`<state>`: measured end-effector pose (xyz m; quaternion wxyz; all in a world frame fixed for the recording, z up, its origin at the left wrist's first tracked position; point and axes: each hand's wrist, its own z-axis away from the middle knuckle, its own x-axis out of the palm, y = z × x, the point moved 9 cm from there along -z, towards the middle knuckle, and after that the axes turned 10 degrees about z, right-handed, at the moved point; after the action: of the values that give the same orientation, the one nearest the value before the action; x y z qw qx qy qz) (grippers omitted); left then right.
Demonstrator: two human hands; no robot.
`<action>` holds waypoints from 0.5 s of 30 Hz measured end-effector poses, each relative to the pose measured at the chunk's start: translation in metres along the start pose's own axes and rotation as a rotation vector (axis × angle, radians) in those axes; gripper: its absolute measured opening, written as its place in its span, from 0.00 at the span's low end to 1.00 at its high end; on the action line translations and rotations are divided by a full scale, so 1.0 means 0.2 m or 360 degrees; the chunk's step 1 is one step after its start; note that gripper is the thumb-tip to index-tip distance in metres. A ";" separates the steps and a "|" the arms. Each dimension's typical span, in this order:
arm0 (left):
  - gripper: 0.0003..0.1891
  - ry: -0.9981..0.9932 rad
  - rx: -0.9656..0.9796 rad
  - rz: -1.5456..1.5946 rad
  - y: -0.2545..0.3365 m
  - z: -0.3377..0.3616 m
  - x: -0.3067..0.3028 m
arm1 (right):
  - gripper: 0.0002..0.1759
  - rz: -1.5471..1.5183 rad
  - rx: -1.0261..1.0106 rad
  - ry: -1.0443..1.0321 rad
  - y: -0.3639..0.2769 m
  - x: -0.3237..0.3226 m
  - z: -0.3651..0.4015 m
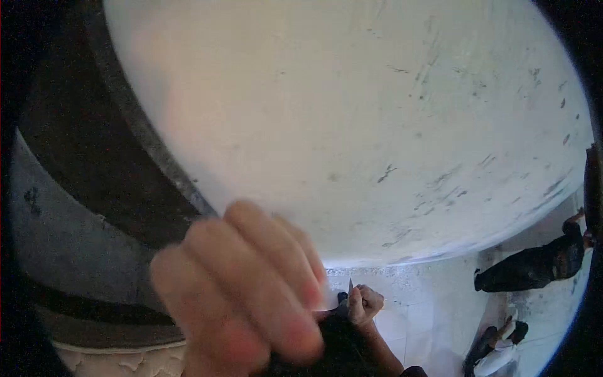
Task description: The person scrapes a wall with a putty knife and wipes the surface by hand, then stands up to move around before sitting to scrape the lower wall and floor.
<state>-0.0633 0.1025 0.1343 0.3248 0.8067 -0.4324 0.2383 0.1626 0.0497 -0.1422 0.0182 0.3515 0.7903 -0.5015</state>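
My left hand [245, 289] is very close to the camera, large and a little blurred. Its fingers are curled into a closed grip, and whatever they hold, if anything, is hidden. Behind and below it, my right hand [367, 305] is closed around a small pointed blade [350, 286], whose tip stands up; the handle is covered by the fingers. A large pale board-like surface [326, 138] with dark scuff marks fills the view above both hands. My right hand is just beyond its lower edge.
A dark grey band [94, 125] borders the pale surface on the left. Quilted cream fabric [125, 361] shows at bottom left. At right, a person in dark clothes [534, 267] stands and another in a white top [499, 358] is low down. Pale floor [433, 314] lies between.
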 end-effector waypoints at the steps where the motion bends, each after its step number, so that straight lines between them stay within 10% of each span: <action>1: 0.12 -0.0049 0.0015 0.0082 -0.04 0.02 0.04 | 0.16 -0.0007 0.0046 0.0076 0.00 -0.02 0.00; 15: 0.14 -0.0194 -0.0052 0.0006 -0.49 0.11 0.39 | 0.20 -0.0033 0.0038 0.0263 0.29 -0.54 -0.10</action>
<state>0.0636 0.0852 0.1405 0.3106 0.8135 -0.4567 0.1823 0.2836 0.0234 -0.1367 -0.0566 0.3836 0.7867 -0.4804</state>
